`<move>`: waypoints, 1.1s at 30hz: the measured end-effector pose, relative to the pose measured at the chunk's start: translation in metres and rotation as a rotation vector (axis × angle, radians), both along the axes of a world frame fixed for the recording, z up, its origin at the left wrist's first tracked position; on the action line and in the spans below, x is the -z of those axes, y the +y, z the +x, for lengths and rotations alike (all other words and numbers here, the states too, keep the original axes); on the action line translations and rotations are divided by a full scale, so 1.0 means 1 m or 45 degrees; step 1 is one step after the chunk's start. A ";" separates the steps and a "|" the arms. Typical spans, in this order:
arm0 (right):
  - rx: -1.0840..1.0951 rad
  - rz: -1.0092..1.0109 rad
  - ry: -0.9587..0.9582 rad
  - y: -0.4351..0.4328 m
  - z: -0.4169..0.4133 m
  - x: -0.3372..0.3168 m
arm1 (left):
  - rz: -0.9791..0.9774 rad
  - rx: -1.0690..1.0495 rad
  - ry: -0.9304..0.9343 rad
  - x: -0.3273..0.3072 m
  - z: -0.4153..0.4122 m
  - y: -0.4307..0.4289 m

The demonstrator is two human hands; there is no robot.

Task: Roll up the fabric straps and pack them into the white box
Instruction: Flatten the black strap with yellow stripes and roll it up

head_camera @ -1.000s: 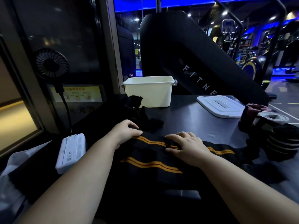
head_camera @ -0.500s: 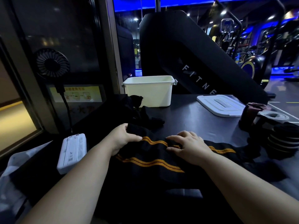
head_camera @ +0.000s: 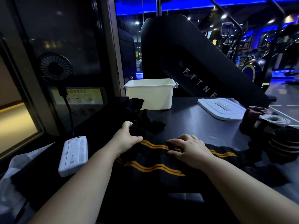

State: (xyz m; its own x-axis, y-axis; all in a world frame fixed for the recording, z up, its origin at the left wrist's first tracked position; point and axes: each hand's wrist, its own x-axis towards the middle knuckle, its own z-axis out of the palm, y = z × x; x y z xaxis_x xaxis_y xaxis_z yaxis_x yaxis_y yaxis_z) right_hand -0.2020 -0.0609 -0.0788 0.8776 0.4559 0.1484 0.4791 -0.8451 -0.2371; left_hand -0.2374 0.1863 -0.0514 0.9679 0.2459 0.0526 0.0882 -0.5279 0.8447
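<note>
A black fabric strap with orange stripes (head_camera: 155,165) lies across the dark table in front of me. My left hand (head_camera: 127,138) pinches its far left end, with thumb on top and fingers curled over the edge. My right hand (head_camera: 189,147) presses on the strap's middle, its fingertips gripping the fabric. The white box (head_camera: 150,94) stands open at the back of the table, beyond my hands. More loose black straps (head_camera: 142,117) lie heaped between the box and my left hand.
The box's white lid (head_camera: 221,107) lies at the back right. Several rolled straps (head_camera: 281,136) sit stacked at the right edge. A white power bank (head_camera: 74,154) lies at the left, cabled to a small black fan (head_camera: 55,67). A black gym machine (head_camera: 194,62) stands behind the table.
My left hand has moved away from me along the strap and lifted its end, folding the fabric over. The right hand has stayed pressed on the strap's middle.
</note>
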 end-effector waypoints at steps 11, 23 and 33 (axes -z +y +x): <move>0.006 0.012 -0.007 0.000 -0.001 0.001 | 1.111 -0.407 0.044 -0.003 -0.006 -0.009; 0.221 -0.014 0.089 -0.057 0.010 -0.033 | 0.883 0.347 0.209 0.010 0.005 -0.062; 0.618 -0.154 0.151 -0.129 0.002 -0.022 | 1.032 0.273 0.163 0.017 0.024 -0.060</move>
